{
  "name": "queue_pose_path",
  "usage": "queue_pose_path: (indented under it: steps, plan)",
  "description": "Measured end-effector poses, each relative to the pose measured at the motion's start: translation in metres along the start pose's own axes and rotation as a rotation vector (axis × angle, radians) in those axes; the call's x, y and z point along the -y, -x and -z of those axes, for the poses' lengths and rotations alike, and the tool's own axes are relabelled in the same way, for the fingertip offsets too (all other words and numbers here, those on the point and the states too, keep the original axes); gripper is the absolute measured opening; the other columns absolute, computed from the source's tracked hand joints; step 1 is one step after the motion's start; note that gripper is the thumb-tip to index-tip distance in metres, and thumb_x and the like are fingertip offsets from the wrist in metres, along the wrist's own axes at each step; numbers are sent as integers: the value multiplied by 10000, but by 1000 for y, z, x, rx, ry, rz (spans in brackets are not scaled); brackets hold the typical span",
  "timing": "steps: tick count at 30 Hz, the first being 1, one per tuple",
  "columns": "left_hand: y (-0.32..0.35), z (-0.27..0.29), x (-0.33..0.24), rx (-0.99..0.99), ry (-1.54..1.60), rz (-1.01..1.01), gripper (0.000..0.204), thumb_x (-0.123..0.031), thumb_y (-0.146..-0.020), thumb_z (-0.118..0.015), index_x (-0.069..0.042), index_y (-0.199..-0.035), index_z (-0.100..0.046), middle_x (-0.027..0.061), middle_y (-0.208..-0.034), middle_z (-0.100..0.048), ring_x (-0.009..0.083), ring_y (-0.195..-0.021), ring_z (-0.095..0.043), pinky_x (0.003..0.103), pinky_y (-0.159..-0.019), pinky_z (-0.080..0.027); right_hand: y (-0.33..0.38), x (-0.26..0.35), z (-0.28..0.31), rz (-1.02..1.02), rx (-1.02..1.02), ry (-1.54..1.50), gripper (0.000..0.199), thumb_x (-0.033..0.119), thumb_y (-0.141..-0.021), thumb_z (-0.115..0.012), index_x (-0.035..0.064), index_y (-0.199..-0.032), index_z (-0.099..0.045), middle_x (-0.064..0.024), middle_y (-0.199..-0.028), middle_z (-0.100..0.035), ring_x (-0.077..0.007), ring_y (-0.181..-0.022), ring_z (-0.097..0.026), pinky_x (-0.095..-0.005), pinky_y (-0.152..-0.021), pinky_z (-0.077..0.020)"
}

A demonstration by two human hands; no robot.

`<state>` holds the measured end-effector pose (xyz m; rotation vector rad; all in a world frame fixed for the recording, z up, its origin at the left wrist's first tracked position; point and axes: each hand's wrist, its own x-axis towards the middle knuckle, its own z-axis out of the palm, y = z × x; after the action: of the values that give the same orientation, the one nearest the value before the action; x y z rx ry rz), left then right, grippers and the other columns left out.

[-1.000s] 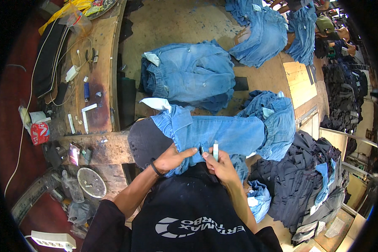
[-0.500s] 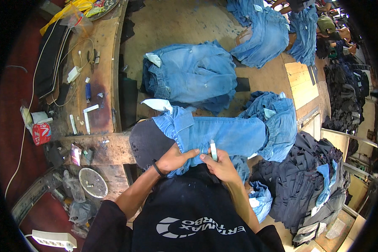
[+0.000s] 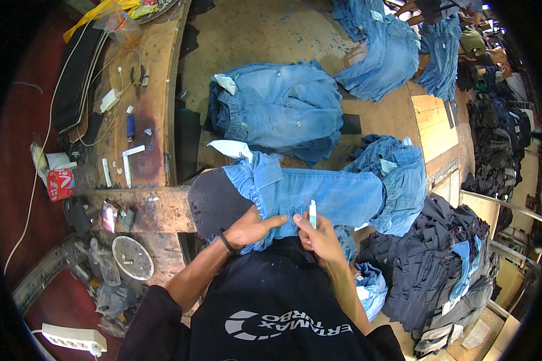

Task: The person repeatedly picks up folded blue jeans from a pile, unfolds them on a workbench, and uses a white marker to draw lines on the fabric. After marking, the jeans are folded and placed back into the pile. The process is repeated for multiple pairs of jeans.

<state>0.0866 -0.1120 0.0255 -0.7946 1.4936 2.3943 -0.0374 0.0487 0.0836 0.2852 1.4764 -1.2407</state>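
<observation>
A light blue denim trouser leg (image 3: 331,189) is stretched over a dark rounded board (image 3: 206,207) in front of me. My left hand (image 3: 249,228) grips the near edge of the denim, its thumb on top and its fingers hidden beneath. In my right hand (image 3: 319,233) is a slim white stick-like tool (image 3: 312,212), pinched upright by the fist. The right thumb touches the denim beside a small frayed patch (image 3: 290,212), close to the left thumb. The rest of the garment, with an elastic waistband (image 3: 390,191), is bunched at the board's right end.
Stacked blue jeans (image 3: 283,108) lie on the wooden table beyond, with more piles (image 3: 382,57) farther right. Dark garments (image 3: 418,259) are heaped at my right. A side bench (image 3: 153,120) at left holds a blue lighter (image 3: 130,126), a charger and cable. A round dish (image 3: 132,257) sits below it.
My right hand has shifted slightly right and its thumb has moved away from the left thumb. The white tool went with it. My left hand keeps its hold on the denim.
</observation>
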Motion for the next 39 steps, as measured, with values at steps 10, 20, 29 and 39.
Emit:
queue_pose_path:
  steps: [10,20,29,39]
  plan:
    - [5,5,-3,12,79,34,461,-179,-999,-672,38,-1389,-561,113,-1323,-651,200,-1204,-591,368,-1055,-469,-18,1,-7,89,12,-8,262,212,-982,-726,101,-825,-548,74,-593,-394,-23,-476,-334,-238,-429,-227]
    - [1,4,-16,49,59,98,480,-233,-984,-695,44,-1360,-583,120,-1310,-657,212,-1211,-586,367,-1060,-461,-8,6,7,21,80,341,239,209,-988,-715,87,-841,-573,74,-597,-410,-27,-492,-345,-240,-443,-239]
    - [-1,16,-7,94,152,215,464,-244,-980,-697,38,-1338,-610,105,-1272,-682,190,-1176,-612,348,-1052,-463,-6,-3,13,46,106,31,269,169,-1001,-684,111,-809,-505,72,-618,-407,-20,-508,-342,-225,-450,-221]
    - [-5,5,-14,42,79,263,459,-251,-978,-707,26,-1334,-621,101,-1277,-685,186,-1172,-617,347,-1056,-464,-7,1,11,82,30,155,291,199,-980,-710,98,-750,-563,63,-589,-453,-41,-503,-398,-246,-445,-266]
